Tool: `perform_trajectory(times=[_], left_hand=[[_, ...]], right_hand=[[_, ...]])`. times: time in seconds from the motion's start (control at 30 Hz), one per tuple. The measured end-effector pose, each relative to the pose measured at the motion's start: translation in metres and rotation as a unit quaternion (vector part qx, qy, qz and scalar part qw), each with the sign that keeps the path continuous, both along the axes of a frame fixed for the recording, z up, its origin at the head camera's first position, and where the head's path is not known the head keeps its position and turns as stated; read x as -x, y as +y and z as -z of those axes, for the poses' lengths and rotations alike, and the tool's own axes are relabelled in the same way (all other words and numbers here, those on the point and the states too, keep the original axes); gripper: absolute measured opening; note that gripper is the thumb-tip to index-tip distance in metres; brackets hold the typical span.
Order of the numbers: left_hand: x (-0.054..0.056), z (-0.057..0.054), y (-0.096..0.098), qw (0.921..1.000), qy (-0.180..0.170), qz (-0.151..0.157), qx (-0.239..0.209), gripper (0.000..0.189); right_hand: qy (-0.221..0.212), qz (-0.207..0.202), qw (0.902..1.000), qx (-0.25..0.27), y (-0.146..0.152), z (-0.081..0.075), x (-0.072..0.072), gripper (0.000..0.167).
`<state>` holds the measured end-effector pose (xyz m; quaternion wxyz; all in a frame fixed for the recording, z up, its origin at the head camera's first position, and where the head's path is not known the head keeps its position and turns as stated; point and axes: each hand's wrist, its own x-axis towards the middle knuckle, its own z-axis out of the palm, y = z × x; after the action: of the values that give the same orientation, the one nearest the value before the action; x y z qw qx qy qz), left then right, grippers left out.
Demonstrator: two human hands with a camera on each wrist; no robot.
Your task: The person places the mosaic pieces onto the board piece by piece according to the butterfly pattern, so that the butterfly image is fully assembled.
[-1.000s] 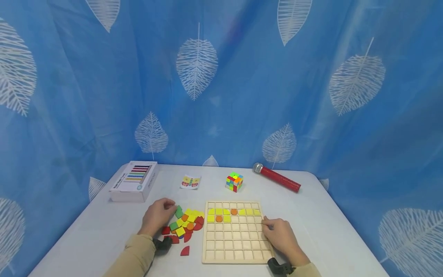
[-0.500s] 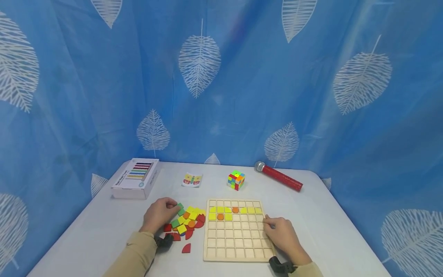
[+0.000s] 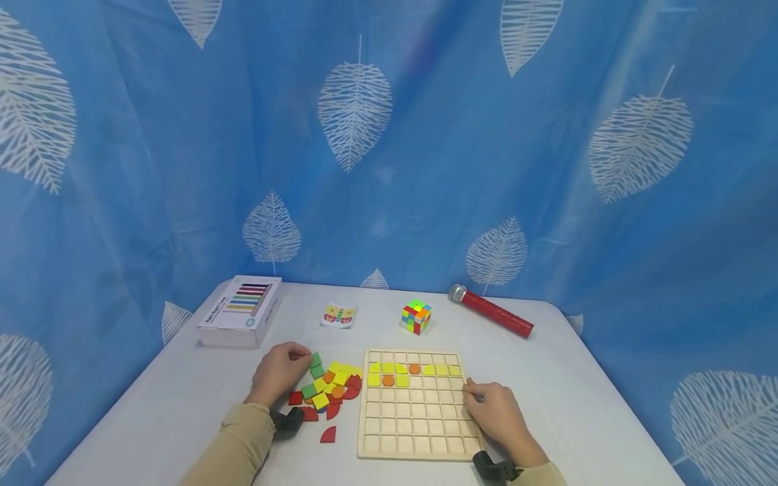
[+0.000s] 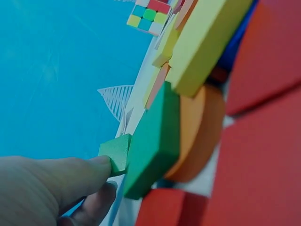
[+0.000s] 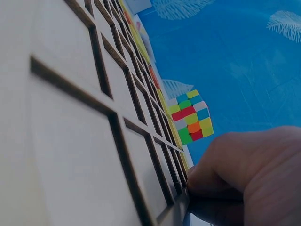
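Note:
My left hand [image 3: 281,372] is at the back-left of a pile of coloured wooden tiles. Its thumb and fingers pinch a small green square tile [image 4: 117,154], just beyond another green tile [image 4: 157,141]. Yellow tiles [image 3: 320,401], orange round ones [image 3: 337,391] and red quarter-circles [image 3: 328,435] lie in and around the pile. My right hand [image 3: 497,413] holds the right edge of a wooden grid board [image 3: 419,410] between thumb and curled fingers. Yellow tiles and two orange discs [image 3: 415,369] sit in the board's second and third rows from the back.
Behind the board stands a puzzle cube [image 3: 416,316], with a small butterfly picture card [image 3: 339,315] to its left. A white box [image 3: 241,312] lies at the back left. A red microphone [image 3: 494,310] lies at the back right, before a blue leaf-patterned curtain [image 3: 425,169].
My left fingers have shifted slightly away from me, and the green tile at their tips now shows apart from the green one beside it. My right hand stays on the board's edge.

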<state>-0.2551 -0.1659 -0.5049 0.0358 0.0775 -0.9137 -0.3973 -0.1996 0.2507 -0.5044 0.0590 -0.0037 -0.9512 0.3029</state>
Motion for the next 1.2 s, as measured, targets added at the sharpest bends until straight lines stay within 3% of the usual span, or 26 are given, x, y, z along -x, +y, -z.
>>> perform_trajectory(times=[0.3,0.73,0.93,1.2], left_hand=[[0.002,-0.002,0.001,0.9998,0.011,-0.004,-0.014,0.021],[0.002,-0.007,0.003,0.9937,-0.001,0.013,-0.111,0.027],[0.001,-0.018,0.028,0.9911,0.000,0.039,-0.128,0.022],[-0.004,-0.026,0.083,0.9885,0.015,0.105,-0.109,0.010]], right_hand=[[0.003,0.003,1.0000,-0.003,0.001,0.003,-0.002,0.023],[0.005,0.002,1.0000,-0.007,0.000,0.001,-0.001,0.022],[0.009,-0.002,1.0000,-0.003,0.000,0.001,-0.001,0.022],[0.003,-0.005,1.0000,0.004,0.001,0.001,0.000,0.023]])
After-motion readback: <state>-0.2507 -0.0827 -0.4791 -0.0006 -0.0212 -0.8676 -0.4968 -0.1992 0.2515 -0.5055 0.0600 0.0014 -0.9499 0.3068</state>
